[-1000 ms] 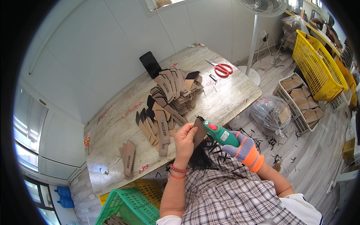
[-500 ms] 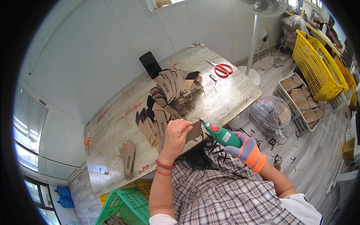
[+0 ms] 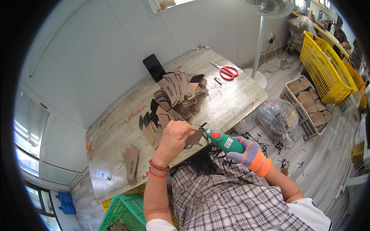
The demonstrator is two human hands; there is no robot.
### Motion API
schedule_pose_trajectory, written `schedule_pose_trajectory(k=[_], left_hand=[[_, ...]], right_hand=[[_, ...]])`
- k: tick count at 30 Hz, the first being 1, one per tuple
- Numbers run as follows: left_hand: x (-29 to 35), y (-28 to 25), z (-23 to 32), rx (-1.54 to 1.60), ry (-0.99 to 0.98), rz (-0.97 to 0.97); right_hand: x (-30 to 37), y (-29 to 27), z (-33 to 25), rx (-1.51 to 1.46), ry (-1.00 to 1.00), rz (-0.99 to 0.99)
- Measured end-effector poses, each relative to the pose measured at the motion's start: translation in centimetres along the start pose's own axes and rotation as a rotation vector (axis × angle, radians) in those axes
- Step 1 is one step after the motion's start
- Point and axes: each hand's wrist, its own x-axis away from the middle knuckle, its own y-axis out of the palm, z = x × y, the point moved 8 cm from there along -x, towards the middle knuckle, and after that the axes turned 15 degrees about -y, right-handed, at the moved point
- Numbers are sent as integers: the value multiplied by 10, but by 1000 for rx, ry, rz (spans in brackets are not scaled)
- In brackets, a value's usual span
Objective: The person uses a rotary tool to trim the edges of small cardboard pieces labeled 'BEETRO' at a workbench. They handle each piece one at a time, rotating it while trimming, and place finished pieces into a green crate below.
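Between the fingers of my bare left hand (image 3: 174, 139) is a grey-brown flat piece (image 3: 195, 138), held over the table's near edge. My right hand (image 3: 249, 154), in a grey and orange glove, grips green electric scissors (image 3: 225, 142) with a red button. Their tip points left at the piece's right edge, beside a thin black strip. Whether the blades touch the piece is too small to tell. Black offcuts (image 3: 204, 163) lie on the checked cloth over my lap. Beyond my left hand spreads a pile of similar brown pieces (image 3: 179, 92), some with black ends.
On the worn table (image 3: 227, 102) are red-handled scissors (image 3: 229, 73), a black phone (image 3: 153, 66) and a small stack of pieces (image 3: 131, 163). A green crate (image 3: 131, 210) stands below left. To the right are a plastic bag (image 3: 277, 117), a filled crate (image 3: 306, 104), a yellow basket (image 3: 327, 69) and a fan.
My left hand has shifted slightly left with the flat piece. The electric scissors in my right hand have also moved a little left, their tip staying near the piece's edge.
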Motion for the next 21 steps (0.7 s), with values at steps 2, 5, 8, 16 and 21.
schedule_pose_trajectory(k=[2,5,8,16,21], left_hand=[[7,3,-6,-16,-41,-38],[25,-23,-59,327,-317,99],[84,-79,-175,395,-659,411],[110,-81,-249,-720,-839,645],[54,-47,-280,-301,-954,759]], right_hand=[[-2,6,6,-11,-15,-12],[1,6,9,35,-38,15],[6,4,17,55,-8,18],[14,1,30,-12,87,34],[12,12,32,40,41,12]])
